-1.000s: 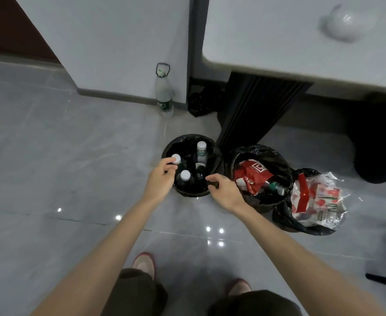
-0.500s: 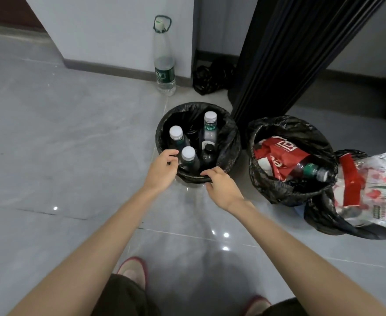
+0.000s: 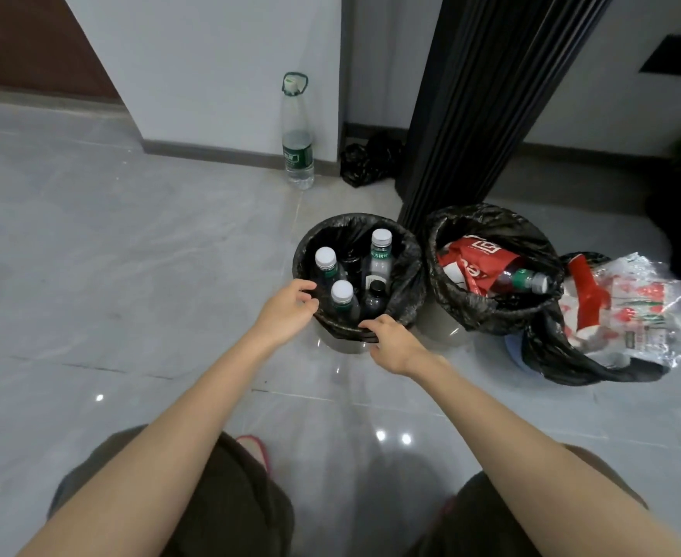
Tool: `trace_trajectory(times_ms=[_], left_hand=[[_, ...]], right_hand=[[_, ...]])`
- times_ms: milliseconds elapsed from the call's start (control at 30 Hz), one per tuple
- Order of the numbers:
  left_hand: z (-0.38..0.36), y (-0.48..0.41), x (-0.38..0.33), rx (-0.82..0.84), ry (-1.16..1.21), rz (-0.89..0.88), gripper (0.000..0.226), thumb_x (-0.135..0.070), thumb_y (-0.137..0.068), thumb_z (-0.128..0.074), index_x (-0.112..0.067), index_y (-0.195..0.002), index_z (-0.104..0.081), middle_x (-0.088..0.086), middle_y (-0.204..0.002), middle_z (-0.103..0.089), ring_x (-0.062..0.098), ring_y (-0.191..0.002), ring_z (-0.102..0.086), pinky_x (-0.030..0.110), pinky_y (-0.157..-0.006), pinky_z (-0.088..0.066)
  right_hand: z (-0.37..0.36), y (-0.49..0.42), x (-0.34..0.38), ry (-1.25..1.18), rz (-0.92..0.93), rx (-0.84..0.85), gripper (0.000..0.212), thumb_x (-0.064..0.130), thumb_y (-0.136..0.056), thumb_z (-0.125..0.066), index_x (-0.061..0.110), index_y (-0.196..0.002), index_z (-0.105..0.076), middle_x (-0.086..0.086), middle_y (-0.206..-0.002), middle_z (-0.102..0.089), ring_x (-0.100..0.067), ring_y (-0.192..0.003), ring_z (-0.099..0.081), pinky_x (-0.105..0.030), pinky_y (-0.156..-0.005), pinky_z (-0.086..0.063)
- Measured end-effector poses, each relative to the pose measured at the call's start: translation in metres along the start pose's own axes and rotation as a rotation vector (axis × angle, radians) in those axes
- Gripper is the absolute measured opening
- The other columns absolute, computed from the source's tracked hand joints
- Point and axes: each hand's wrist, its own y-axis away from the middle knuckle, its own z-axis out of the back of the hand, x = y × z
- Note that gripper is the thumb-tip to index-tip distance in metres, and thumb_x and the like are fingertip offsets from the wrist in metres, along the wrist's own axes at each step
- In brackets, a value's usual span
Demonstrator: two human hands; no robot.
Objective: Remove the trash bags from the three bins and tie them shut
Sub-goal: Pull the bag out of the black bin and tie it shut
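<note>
Three bins stand in a row on the grey floor. The left bin has a black trash bag folded over its rim, with several capped bottles upright inside. My left hand pinches this bag's rim at the near left. My right hand curls its fingers over the near front rim. The middle bin has a black bag holding red packaging and a bottle. At the right, a blue bin is mostly hidden by its slumped black bag, which holds a clear printed wrapper.
A black ribbed column rises just behind the left and middle bins. A tall water bottle and a crumpled black bag sit by the wall. My knees and a red slipper are at the bottom.
The view has come closer to the bins and dropped lower. Both hands stay at the left bin's bag, and have shifted toward its near rim.
</note>
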Motion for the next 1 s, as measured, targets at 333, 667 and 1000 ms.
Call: trace_trajectory(times_ms=[333, 667, 1000], left_hand=[[-0.015, 0.080, 0.059, -0.005, 0.004, 0.052, 0.036, -0.014, -0.092, -0.049, -0.013, -0.128, -0.052, 0.012, -0.123, -0.056, 0.027, -0.116, -0.054, 0.032, -0.095, -0.043], [-0.055, 0.097, 0.095, 0.028, 0.208, 0.292, 0.046, -0.020, -0.095, -0.051, -0.010, -0.138, -0.037, 0.007, -0.112, -0.049, 0.021, -0.099, -0.050, 0.035, -0.084, -0.045], [-0.070, 0.081, 0.111, 0.078, 0.601, 0.467, 0.046, -0.008, -0.100, -0.029, -0.016, -0.145, -0.032, 0.007, -0.138, -0.049, 0.032, -0.121, -0.051, 0.038, -0.086, -0.047]], right_hand=[[-0.055, 0.073, -0.006, 0.011, 0.007, -0.042, 0.052, 0.006, -0.087, -0.050, 0.017, -0.137, -0.048, -0.012, -0.133, -0.042, -0.030, -0.122, -0.047, -0.029, -0.101, -0.036], [-0.095, 0.106, -0.045, -0.247, 0.053, -0.256, 0.036, 0.005, -0.087, -0.051, 0.017, -0.117, -0.067, -0.004, -0.122, -0.055, -0.015, -0.103, -0.055, -0.009, -0.083, -0.034], [-0.108, 0.096, -0.062, -1.376, -0.412, -0.497, 0.034, 0.005, -0.096, -0.039, 0.014, -0.128, -0.034, -0.006, -0.113, -0.041, -0.025, -0.102, -0.048, -0.044, -0.094, -0.050]])
